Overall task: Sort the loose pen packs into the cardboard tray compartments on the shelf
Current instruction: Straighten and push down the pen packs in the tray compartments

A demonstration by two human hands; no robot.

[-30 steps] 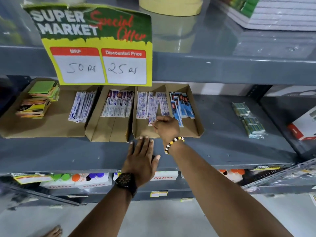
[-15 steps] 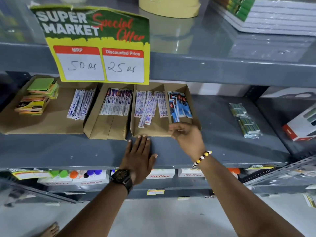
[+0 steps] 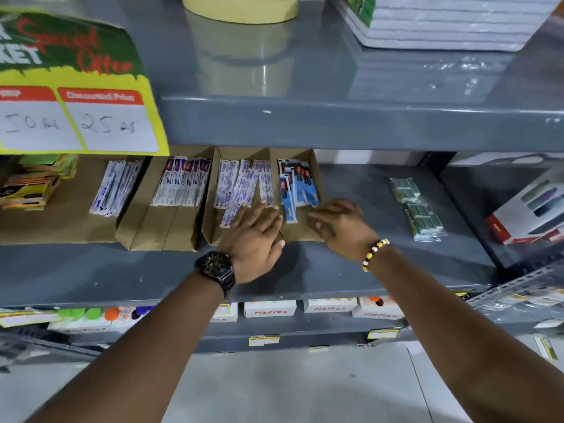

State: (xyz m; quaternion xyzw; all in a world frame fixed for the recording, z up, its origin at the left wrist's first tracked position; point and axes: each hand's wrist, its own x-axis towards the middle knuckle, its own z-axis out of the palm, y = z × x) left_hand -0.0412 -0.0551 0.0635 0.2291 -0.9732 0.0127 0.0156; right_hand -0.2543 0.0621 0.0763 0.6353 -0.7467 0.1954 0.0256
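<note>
blue pen packs (image 3: 297, 186) lying long axis front-to-back in cardboard tray (image 3: 305, 232), right compartment | left hand (image 3: 254, 232) spreading flat, empty | right hand (image 3: 341, 224) hovering fingers apart, empty

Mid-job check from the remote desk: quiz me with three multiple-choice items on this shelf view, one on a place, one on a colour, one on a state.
1. Where do the blue pen packs lie?
A. rightmost tray compartment
B. leftmost tray
C. bare shelf

2. What colour is the wristwatch on the left hand?
A. white
B. dark
C. red

3. What is the right hand doing?
A. lifting a pack high
B. open, fingers spread at the tray's front
C. hanging below the shelf

Answers:
1 A, they sit against the cardboard tray's right wall.
2 B, band and face look black.
3 B, nothing shows in its grasp.
</note>
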